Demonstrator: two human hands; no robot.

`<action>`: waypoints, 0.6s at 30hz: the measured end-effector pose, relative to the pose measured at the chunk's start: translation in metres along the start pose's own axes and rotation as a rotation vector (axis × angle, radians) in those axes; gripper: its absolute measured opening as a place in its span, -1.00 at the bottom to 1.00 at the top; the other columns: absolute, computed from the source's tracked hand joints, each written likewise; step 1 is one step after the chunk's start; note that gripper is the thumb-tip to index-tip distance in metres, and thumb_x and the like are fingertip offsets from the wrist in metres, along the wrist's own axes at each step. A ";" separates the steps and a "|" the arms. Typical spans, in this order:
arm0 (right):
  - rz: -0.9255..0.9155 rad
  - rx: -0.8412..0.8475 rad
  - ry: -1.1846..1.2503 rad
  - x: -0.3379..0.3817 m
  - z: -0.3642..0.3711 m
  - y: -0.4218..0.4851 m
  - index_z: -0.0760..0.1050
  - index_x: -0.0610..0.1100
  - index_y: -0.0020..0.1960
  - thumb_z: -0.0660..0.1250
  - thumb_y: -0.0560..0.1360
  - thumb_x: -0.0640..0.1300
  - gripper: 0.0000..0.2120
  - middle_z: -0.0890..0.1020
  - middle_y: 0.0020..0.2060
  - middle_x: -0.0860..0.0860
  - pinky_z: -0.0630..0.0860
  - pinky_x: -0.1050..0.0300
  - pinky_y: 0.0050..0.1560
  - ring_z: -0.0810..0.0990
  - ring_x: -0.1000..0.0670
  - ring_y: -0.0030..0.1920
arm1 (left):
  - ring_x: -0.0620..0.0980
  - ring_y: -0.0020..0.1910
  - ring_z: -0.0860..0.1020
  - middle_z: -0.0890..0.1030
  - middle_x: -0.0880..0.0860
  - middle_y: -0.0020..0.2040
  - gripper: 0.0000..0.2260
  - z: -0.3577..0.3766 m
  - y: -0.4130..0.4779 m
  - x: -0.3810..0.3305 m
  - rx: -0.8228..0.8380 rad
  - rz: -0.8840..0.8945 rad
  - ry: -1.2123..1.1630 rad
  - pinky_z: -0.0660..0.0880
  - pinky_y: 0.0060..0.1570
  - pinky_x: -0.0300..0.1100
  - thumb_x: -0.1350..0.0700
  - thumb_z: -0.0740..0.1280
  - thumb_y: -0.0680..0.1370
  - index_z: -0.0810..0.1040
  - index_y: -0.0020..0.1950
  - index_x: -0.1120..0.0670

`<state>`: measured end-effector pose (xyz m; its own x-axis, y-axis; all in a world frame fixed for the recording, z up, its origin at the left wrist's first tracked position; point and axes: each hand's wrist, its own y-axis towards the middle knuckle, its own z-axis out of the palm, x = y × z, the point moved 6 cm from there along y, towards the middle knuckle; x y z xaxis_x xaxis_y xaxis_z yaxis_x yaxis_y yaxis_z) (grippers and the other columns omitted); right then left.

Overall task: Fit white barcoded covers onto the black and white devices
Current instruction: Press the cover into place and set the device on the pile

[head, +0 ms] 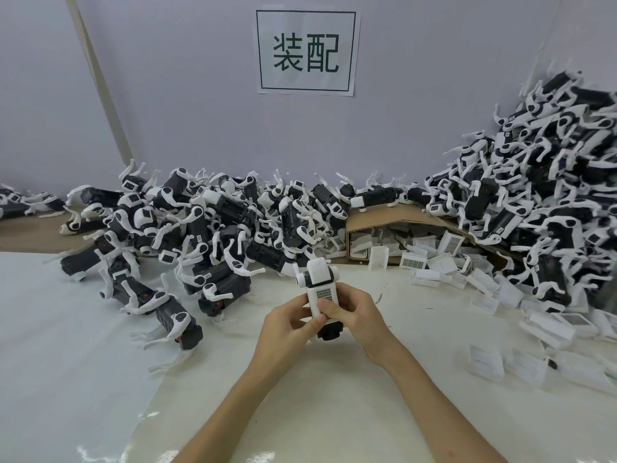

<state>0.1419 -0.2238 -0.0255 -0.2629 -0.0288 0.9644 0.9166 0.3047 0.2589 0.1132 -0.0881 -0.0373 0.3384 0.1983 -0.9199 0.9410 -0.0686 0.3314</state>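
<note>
At the middle of the table both hands hold one black and white device [320, 279] upright. A white barcoded cover [323, 297] lies on its near face, with the barcode grid towards me. My left hand [289, 332] grips the device from the left, its thumb on the cover's lower edge. My right hand [354, 317] grips it from the right, thumb pressing on the cover. The device's black end [330, 332] shows below my fingers.
A big heap of black and white devices [213, 228] runs along the wall, with a higher heap [547, 182] at the right. A torn cardboard box [380, 222] spills loose white covers [434, 262] over the right side. A paper sign [305, 51] hangs on the wall.
</note>
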 end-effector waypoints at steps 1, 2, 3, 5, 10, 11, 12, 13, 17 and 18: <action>0.006 0.002 0.009 0.000 0.001 0.000 0.62 -0.18 0.16 0.38 0.58 -0.14 -0.81 0.72 -0.01 -0.14 0.63 0.11 -0.04 0.70 -0.11 0.01 | -0.07 -0.01 0.71 0.74 -0.12 0.01 -0.73 0.000 0.000 0.001 -0.006 -0.003 0.003 0.64 -0.03 -0.07 0.23 0.38 0.59 0.64 0.18 -0.11; 0.011 0.002 0.014 0.001 0.001 0.000 0.63 -0.17 0.15 0.36 0.58 -0.09 -0.78 0.72 0.00 -0.14 0.62 0.14 -0.02 0.70 -0.09 0.02 | -0.06 -0.03 0.71 0.74 -0.10 0.00 -0.73 0.000 0.000 0.001 -0.012 -0.005 0.002 0.64 -0.03 -0.04 0.24 0.38 0.59 0.64 0.19 -0.09; 0.015 0.000 0.016 0.002 0.002 0.000 0.63 -0.16 0.15 0.36 0.56 -0.03 -0.74 0.72 0.00 -0.13 0.62 0.17 -0.02 0.70 -0.07 0.02 | -0.05 -0.05 0.71 0.74 -0.09 -0.01 -0.74 0.000 0.000 0.001 -0.015 -0.004 0.001 0.64 -0.04 -0.05 0.24 0.38 0.59 0.64 0.19 -0.07; 0.025 -0.011 0.011 0.003 0.003 0.000 0.65 -0.12 0.12 0.34 0.51 0.09 -0.66 0.73 -0.01 -0.08 0.60 0.23 -0.07 0.70 -0.01 -0.01 | -0.05 -0.06 0.71 0.74 -0.08 -0.04 -0.76 0.000 0.000 0.000 -0.015 -0.003 0.002 0.63 -0.07 -0.10 0.24 0.39 0.58 0.64 0.18 -0.04; 0.000 -0.019 -0.031 0.004 -0.001 -0.001 0.71 0.02 0.02 0.36 0.50 0.13 -0.75 0.74 -0.12 -0.03 0.56 0.27 -0.11 0.69 0.06 -0.09 | -0.07 -0.12 0.71 0.74 -0.08 -0.09 -0.78 0.001 0.000 0.000 -0.009 -0.021 0.000 0.53 -0.17 -0.27 0.13 0.45 0.56 0.61 0.16 -0.12; -0.011 -0.014 -0.040 0.005 -0.002 -0.002 0.71 0.04 0.03 0.37 0.49 0.12 -0.76 0.74 -0.10 -0.05 0.58 0.23 -0.08 0.69 0.02 -0.06 | -0.04 -0.14 0.71 0.74 -0.06 -0.11 -0.78 0.002 -0.001 0.001 -0.003 -0.026 -0.008 0.56 -0.17 -0.22 0.09 0.47 0.55 0.59 0.15 -0.13; -0.019 -0.009 -0.043 0.005 -0.002 -0.002 0.71 0.05 0.05 0.39 0.48 0.13 -0.76 0.74 -0.08 -0.06 0.59 0.21 -0.05 0.69 0.00 -0.04 | -0.02 -0.15 0.71 0.74 -0.05 -0.12 -0.76 0.003 -0.001 0.001 0.002 -0.032 -0.014 0.59 -0.13 -0.14 0.05 0.48 0.52 0.58 0.15 -0.14; -0.023 -0.003 -0.040 0.005 -0.001 -0.002 0.71 0.05 0.06 0.40 0.47 0.14 -0.75 0.74 -0.07 -0.06 0.59 0.20 -0.04 0.69 -0.01 -0.02 | 0.00 -0.16 0.72 0.74 -0.05 -0.13 -0.74 0.003 -0.001 0.001 0.002 -0.037 -0.015 0.62 -0.08 -0.07 0.00 0.48 0.48 0.57 0.14 -0.15; -0.010 -0.035 -0.105 0.001 -0.002 0.000 0.68 -0.01 0.10 0.44 0.49 0.07 -0.76 0.73 -0.04 0.00 0.62 0.08 0.03 0.67 -0.05 0.05 | 0.00 -0.21 0.71 0.74 -0.04 -0.16 -0.76 0.001 0.000 0.000 -0.029 -0.016 -0.023 0.62 -0.11 -0.09 0.05 0.49 0.51 0.59 0.14 -0.16; -0.005 -0.060 -0.136 0.000 -0.004 0.001 0.66 -0.03 0.12 0.47 0.50 0.00 -0.78 0.73 -0.03 0.02 0.62 0.06 0.02 0.65 -0.07 0.06 | -0.02 -0.22 0.71 0.74 -0.04 -0.17 -0.77 0.001 -0.001 -0.001 -0.042 -0.006 -0.037 0.61 -0.15 -0.16 0.09 0.48 0.53 0.60 0.14 -0.16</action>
<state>0.1442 -0.2268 -0.0249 -0.3021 0.1009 0.9479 0.9304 0.2475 0.2702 0.1122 -0.0888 -0.0370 0.3333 0.1621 -0.9288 0.9423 -0.0261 0.3336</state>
